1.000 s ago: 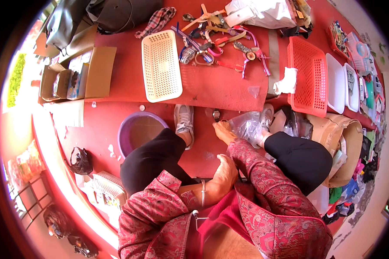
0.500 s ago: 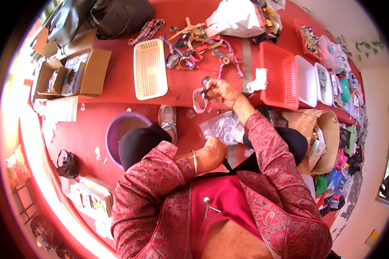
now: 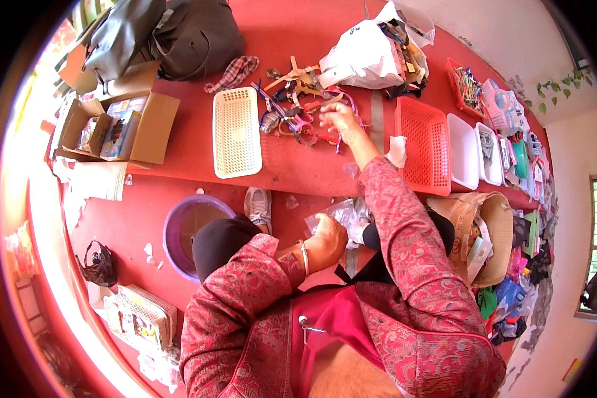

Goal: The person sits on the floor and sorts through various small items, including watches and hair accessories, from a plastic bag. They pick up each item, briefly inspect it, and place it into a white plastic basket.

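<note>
- On a red floor, seen from above, a person in a red patterned jacket sits before a low red step with goods spread along it.
- Their right hand [image 3: 338, 117] reaches far forward to a tangled pile of small colourful accessories [image 3: 297, 109] on the step. The fingers are curled and bunched at the pile's right edge; whether they already pinch a piece I cannot tell.
- Their left hand [image 3: 328, 240] stays near the body, over the lap, closed on the edge of a crumpled clear plastic bag [image 3: 341, 213]. What the bag holds is too hard to see.
- Left of the pile lies a cream basket tray [image 3: 237, 131], and it looks bare inside.
- Right of the pile lies a red basket tray [image 3: 426, 144], also seemingly bare, with a scrap of white cloth or paper [image 3: 397, 150] at its near left corner.
- Further right, white trays [image 3: 464, 150] hold small items, too small to identify.
- Beyond the pile, a white plastic bag [image 3: 368, 50] stuffed with goods stands far up the step; dark bags [image 3: 172, 33] lie at the far left, beside an open cardboard box [image 3: 116, 123].
- Near left, a purple basin [image 3: 179, 229] sits on the floor.
- Judging progress: the sorting seems at an early stage. The pile is still large and tangled, and both basket trays look unfilled, so most pieces remain to be picked out.
</note>
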{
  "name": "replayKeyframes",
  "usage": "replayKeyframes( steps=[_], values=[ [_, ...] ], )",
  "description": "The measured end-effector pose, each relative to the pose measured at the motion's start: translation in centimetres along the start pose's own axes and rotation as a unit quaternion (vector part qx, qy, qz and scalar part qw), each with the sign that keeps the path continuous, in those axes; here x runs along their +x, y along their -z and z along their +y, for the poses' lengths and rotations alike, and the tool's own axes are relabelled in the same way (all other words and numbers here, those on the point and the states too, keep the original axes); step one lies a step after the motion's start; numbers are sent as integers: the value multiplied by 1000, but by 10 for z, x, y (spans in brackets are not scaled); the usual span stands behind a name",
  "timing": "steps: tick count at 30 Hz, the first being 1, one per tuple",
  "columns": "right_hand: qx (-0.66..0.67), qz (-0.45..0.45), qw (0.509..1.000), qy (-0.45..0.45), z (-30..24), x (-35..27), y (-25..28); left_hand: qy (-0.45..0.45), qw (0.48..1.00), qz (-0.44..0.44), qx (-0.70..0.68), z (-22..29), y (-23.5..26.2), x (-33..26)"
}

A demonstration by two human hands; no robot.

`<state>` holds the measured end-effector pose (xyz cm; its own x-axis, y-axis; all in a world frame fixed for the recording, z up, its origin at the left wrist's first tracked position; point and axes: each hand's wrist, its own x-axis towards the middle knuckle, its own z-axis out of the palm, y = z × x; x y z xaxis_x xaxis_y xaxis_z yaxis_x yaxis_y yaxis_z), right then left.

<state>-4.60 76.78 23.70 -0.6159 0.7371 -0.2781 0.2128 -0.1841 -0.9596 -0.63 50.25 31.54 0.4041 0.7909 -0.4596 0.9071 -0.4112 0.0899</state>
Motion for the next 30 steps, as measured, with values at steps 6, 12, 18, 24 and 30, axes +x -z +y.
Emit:
replayKeyframes(
  steps=[6,12,18,24,30],
  values=[
    [-15,-82,995,54,-73,-38,35,85,973,217,1,-25,5,-3],
    [-293,-22,903,314,-104,-136,20,340,854,347,-187,-125,64,-19],
    [-497,-25,779,381,-105,-169,2,143,544,289,-775,-131,60,-18],
    [-648,-34,602,465,-93,-165,-24,119,454,338,-815,-126,55,-3],
    [-558,35,636,531,-101,-176,-16,62,329,423,-842,-111,89,12]
  ],
)
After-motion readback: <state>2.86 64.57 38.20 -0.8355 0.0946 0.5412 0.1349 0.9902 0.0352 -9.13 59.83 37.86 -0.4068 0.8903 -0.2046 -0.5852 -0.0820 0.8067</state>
